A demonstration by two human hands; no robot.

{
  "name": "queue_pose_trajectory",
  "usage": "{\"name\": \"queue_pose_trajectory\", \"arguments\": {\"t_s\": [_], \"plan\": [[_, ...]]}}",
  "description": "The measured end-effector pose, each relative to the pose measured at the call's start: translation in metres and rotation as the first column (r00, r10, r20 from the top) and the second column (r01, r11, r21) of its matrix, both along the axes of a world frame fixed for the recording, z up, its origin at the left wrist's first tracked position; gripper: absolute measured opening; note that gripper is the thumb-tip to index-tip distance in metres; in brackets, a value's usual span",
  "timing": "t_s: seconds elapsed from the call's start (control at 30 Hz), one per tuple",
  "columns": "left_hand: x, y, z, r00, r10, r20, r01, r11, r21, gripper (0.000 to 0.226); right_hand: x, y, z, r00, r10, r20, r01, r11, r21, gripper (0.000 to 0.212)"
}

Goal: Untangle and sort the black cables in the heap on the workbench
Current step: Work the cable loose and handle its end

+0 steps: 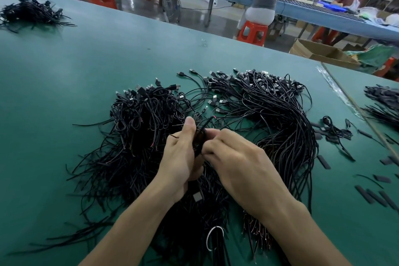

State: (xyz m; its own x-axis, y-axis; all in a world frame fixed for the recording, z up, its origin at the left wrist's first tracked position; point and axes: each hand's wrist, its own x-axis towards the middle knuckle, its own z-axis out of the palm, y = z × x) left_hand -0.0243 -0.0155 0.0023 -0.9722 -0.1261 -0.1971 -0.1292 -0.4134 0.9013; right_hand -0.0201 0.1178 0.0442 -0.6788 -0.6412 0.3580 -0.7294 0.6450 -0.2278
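A big heap of black USB cables [269,114] lies spread over the green workbench [86,67], plugs toward the far side and loose wire ends toward me. Above its middle, my left hand [181,157] grips a small bunch of black cables [199,136], thumb up along them. My right hand [235,157] pinches the same bunch from the right. A red-tipped wire end sticks up out of the bunch. A USB plug [197,196] hangs below my left hand.
A second cable pile [30,14] sits at the far left, another pile [384,101] at the right edge. Short black sleeves [375,198] lie scattered at the right. A white ring [213,237] lies near me. Across the aisle, people sit at another bench beside red stools.
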Motion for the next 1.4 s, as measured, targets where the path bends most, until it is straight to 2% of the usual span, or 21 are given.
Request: {"name": "queue_pose_trajectory", "arguments": {"t_s": [0.13, 0.2, 0.27, 0.33, 0.43, 0.5, 0.6, 0.67, 0.77, 0.93, 1.03, 1.1, 1.13, 1.2, 1.27, 1.33, 1.37, 1.4], "plan": [[-0.002, 0.003, -0.005, 0.988, -0.092, 0.126, 0.101, 0.993, -0.067, 0.065, -0.003, 0.001, 0.001, 0.978, 0.097, -0.184, -0.068, 0.986, 0.155, 0.007], [-0.001, 0.002, -0.007, 0.96, -0.16, 0.228, 0.177, 0.982, -0.059, 0.061, -0.006, 0.001, 0.004, 0.972, 0.14, -0.188, -0.108, 0.98, 0.169, 0.009], [0.0, 0.0, -0.009, 0.924, -0.259, 0.282, 0.267, 0.964, 0.011, 0.058, -0.008, 0.002, 0.006, 0.973, 0.175, -0.149, -0.153, 0.977, 0.15, 0.006], [0.001, -0.004, -0.009, 0.886, -0.383, 0.261, 0.353, 0.923, 0.155, 0.064, -0.011, 0.003, 0.006, 0.982, 0.169, -0.083, -0.16, 0.981, 0.107, 0.008], [0.003, -0.008, -0.006, 0.837, -0.537, 0.107, 0.493, 0.823, 0.282, 0.071, -0.014, 0.008, 0.005, 0.991, 0.125, 0.054, -0.126, 0.992, 0.007, 0.007], [0.004, -0.012, -0.004, 0.802, -0.596, 0.037, 0.578, 0.791, 0.201, 0.062, -0.016, 0.01, 0.004, 0.984, 0.092, 0.152, -0.083, 0.995, -0.061, 0.008], [0.006, -0.016, -0.001, 0.757, -0.653, -0.02, 0.653, 0.757, -0.008, 0.025, -0.019, 0.012, 0.005, 0.959, 0.069, 0.275, -0.05, 0.996, -0.074, 0.007], [0.007, -0.018, -0.001, 0.739, -0.674, 0.005, 0.673, 0.738, -0.057, 0.022, -0.02, 0.012, 0.005, 0.949, 0.047, 0.311, -0.024, 0.997, -0.076, 0.006], [0.009, -0.015, -0.002, 0.729, -0.683, 0.032, 0.683, 0.726, -0.083, 0.028, -0.021, 0.014, 0.008, 0.936, 0.001, 0.352, 0.009, 1.0, -0.027, 0.022], [0.009, -0.012, 0.001, 0.725, -0.687, 0.045, 0.688, 0.72, -0.092, 0.026, -0.015, 0.015, 0.011, 0.937, 0.01, 0.35, 0.021, 0.996, -0.085, 0.008], [0.009, -0.012, 0.002, 0.744, -0.667, 0.039, 0.667, 0.739, -0.091, 0.021, -0.015, 0.013, 0.011, 0.95, -0.004, 0.313, 0.006, 1.0, -0.006, 0.011], [0.007, -0.01, 0.001, 0.785, -0.619, 0.023, 0.619, 0.785, -0.024, 0.018, -0.017, 0.013, 0.01, 0.968, -0.012, 0.249, -0.002, 0.998, 0.057, 0.016], [0.006, -0.009, 0.001, 0.807, -0.591, 0.009, 0.59, 0.806, 0.057, 0.016, -0.017, 0.014, 0.009, 0.975, -0.023, 0.22, 0.01, 0.998, 0.06, 0.019], [0.002, -0.006, 0.001, 0.835, -0.549, -0.037, 0.539, 0.804, 0.252, 0.012, -0.018, 0.015, 0.006, 0.984, -0.073, 0.162, 0.069, 0.997, 0.03, 0.021], [0.0, -0.002, 0.0, 0.868, -0.486, -0.1, 0.488, 0.8, 0.349, 0.016, -0.019, 0.016, 0.004, 0.987, -0.137, 0.088, 0.14, 0.99, -0.029, 0.02], [-0.001, 0.001, -0.002, 0.911, -0.389, -0.138, 0.412, 0.84, 0.353, 0.023, -0.021, 0.016, 0.001, 0.978, -0.193, 0.085, 0.204, 0.968, -0.149, 0.016], [0.0, 0.002, -0.004, 0.93, -0.337, -0.146, 0.366, 0.877, 0.312, 0.026, -0.021, 0.015, 0.0, 0.972, -0.207, 0.109, 0.227, 0.949, -0.221, 0.013], [0.0, 0.003, -0.005, 0.947, -0.284, -0.151, 0.311, 0.927, 0.209, 0.03, -0.022, 0.015, -0.001, 0.968, -0.211, 0.132, 0.241, 0.928, -0.285, 0.01]]}}
